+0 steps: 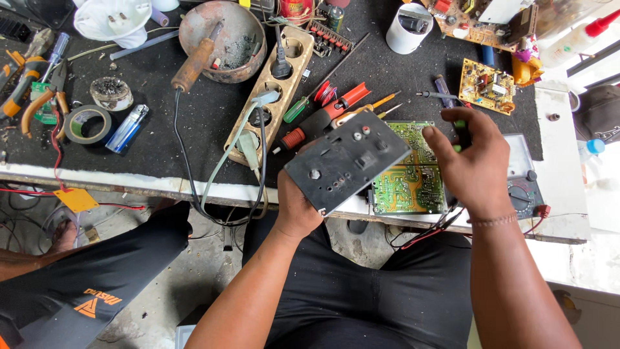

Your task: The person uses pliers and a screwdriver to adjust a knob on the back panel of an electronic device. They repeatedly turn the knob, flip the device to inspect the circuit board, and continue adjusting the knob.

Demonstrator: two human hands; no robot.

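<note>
Your left hand (298,205) grips a dark grey panel (347,159) from below, holding it tilted above the near edge of the workbench (161,139), just over your lap. Beneath and behind the panel lies a green circuit board (413,174) on the bench. Your right hand (466,161) hovers over that board, its fingers curled closed around a small green-handled tool (460,134). A multimeter (524,181) sits just beside your right wrist. To the left of the panel runs a wooden power strip (274,87) with plugs in it, and further back a soldering iron (194,64) rests in a rusty bowl (226,39).
</note>
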